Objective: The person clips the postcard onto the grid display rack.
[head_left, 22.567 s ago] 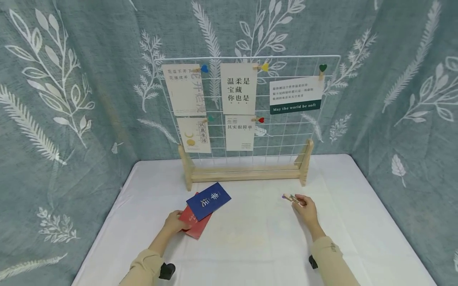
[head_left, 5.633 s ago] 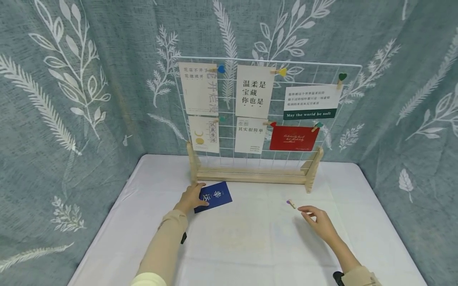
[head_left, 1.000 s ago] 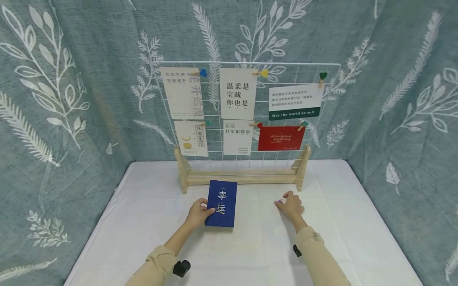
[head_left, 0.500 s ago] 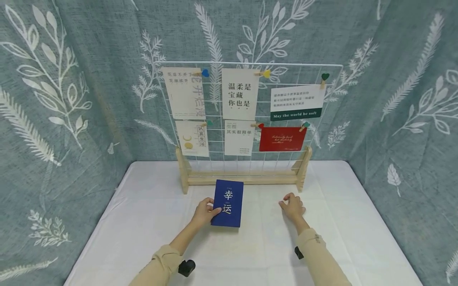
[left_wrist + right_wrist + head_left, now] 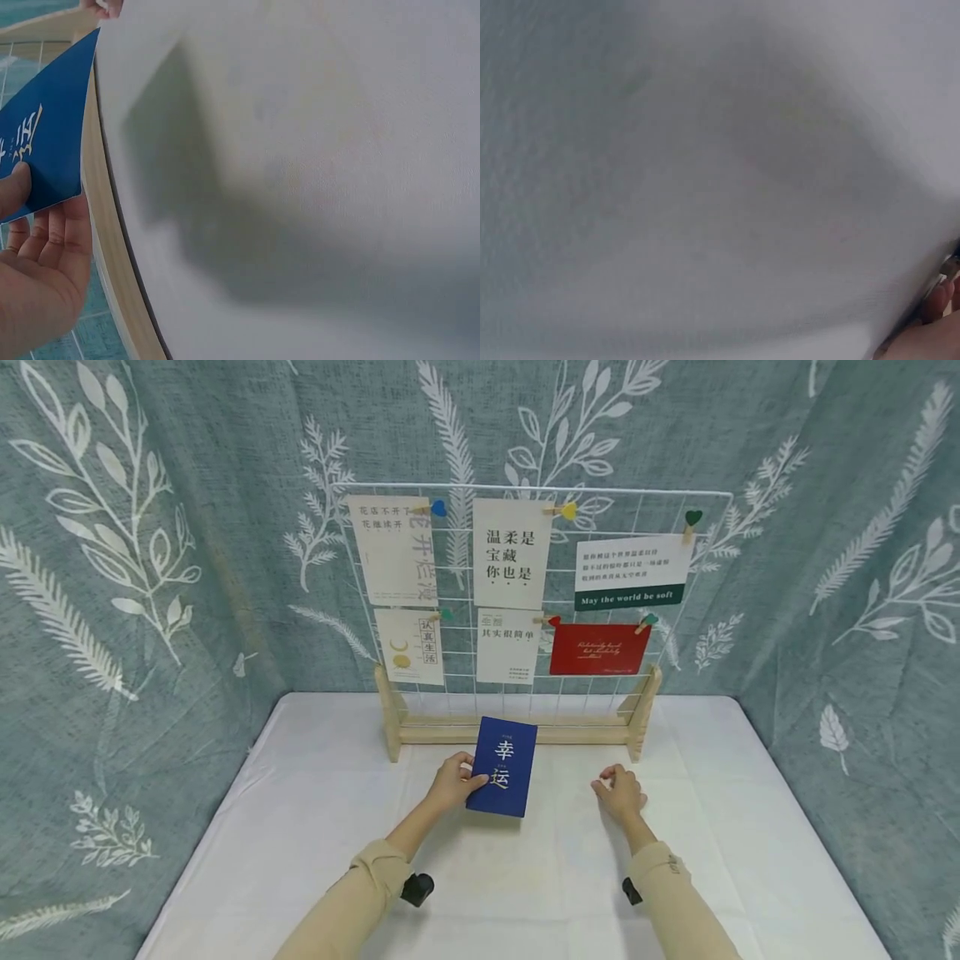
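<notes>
In the head view my left hand (image 5: 453,783) pinches a dark blue card (image 5: 510,760) with white and gold lettering by its left edge. The thumb lies on the card's front, and the other fingers are behind it. Held tilted above the table, the card overlaps the wooden base of the rack; its shadow falls on the cloth in the left wrist view. To the right, near the tabletop, my right hand (image 5: 622,793) has its thumb and fingertips drawn together on a small clothespin (image 5: 951,266). The fingers mostly hide the clip, with only a bit showing at the right wrist view's edge.
A white wire grid rack (image 5: 622,693) on a wooden stand (image 5: 435,732) stands at the table's back. Several pale cards and a red card (image 5: 600,649) hang from it by heart-topped clips. White cloth covers the table (image 5: 300,793); patterned curtains (image 5: 150,610) surround it.
The red card has gone from the table to the grid. My left hand has lifted the blue card and carried it right, towards the rack. My right hand has picked up the purple-heart clothespin.
</notes>
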A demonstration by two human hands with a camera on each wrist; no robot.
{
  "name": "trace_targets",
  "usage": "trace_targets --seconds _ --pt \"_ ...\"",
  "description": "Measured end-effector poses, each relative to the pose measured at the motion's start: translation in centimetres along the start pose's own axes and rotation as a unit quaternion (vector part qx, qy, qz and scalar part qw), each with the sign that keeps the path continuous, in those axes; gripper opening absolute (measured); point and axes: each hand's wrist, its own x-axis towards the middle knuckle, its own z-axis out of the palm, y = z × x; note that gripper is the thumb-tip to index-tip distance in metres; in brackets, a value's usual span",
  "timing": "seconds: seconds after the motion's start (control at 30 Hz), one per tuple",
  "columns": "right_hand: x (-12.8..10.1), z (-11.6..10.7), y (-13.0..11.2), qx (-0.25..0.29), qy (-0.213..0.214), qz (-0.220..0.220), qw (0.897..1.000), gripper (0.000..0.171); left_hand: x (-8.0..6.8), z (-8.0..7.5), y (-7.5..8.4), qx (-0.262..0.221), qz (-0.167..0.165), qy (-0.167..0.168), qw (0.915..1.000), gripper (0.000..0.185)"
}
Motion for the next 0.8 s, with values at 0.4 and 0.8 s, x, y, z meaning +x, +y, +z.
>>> trace_targets --seconds 0.4,0.8 --pt "0.7 -0.4 0.8 0.008 0.032 -0.014 0.999 0.024 0.9 0.8 -0.6 0.016 0.003 -0.022 0.9996 0.022" --pt "0.8 -1.2 1.1 0.023 0.017 -0.063 0.998 0.014 5.8 3.5 -8.4 0.03 0.087 -0.031 0.9953 0.028"
